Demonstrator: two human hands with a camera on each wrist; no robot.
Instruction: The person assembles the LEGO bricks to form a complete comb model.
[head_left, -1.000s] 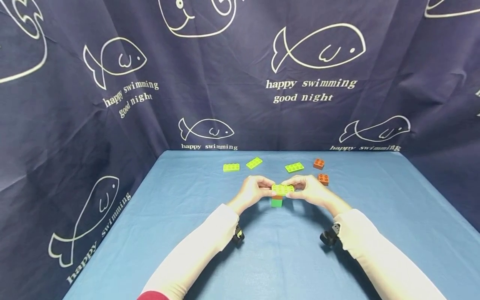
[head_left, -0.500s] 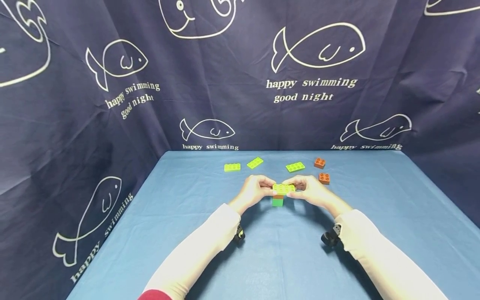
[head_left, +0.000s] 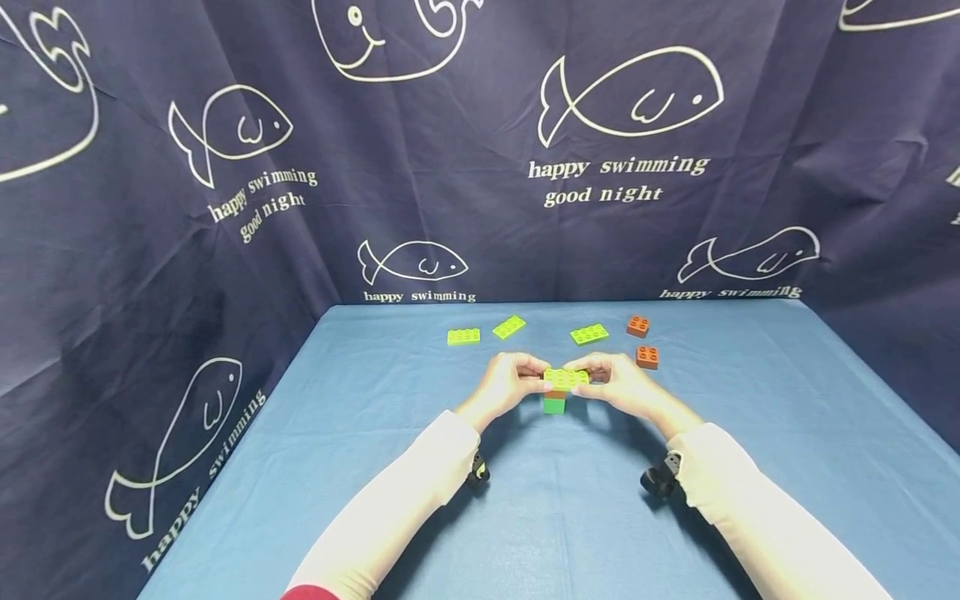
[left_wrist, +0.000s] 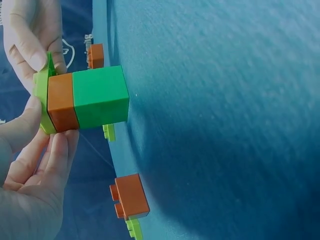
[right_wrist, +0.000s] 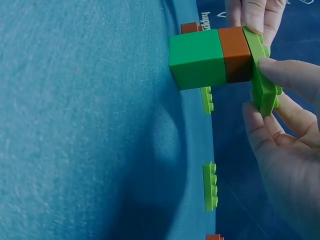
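A small stack of building bricks stands in front of me: a green brick [head_left: 554, 406] at the bottom, an orange brick [left_wrist: 62, 102] above it, and a flat lime green brick [head_left: 566, 380] on top. The lime one overhangs the stack on the right. My left hand [head_left: 507, 383] pinches its left end, thumb on the near side, with fingers reaching behind beside the orange brick. On the other side, my right hand [head_left: 619, 382] pinches the overhanging end between thumb and fingers. In the right wrist view the orange brick [right_wrist: 235, 55] meets the underside of the lime one.
Farther back on the blue cloth [head_left: 420, 383] lie loose lime bricks [head_left: 463, 336] and two orange bricks [head_left: 647, 357] at the right. Another orange brick [left_wrist: 132, 196] shows in the left wrist view. A dark printed curtain [head_left: 495, 167] hangs behind.
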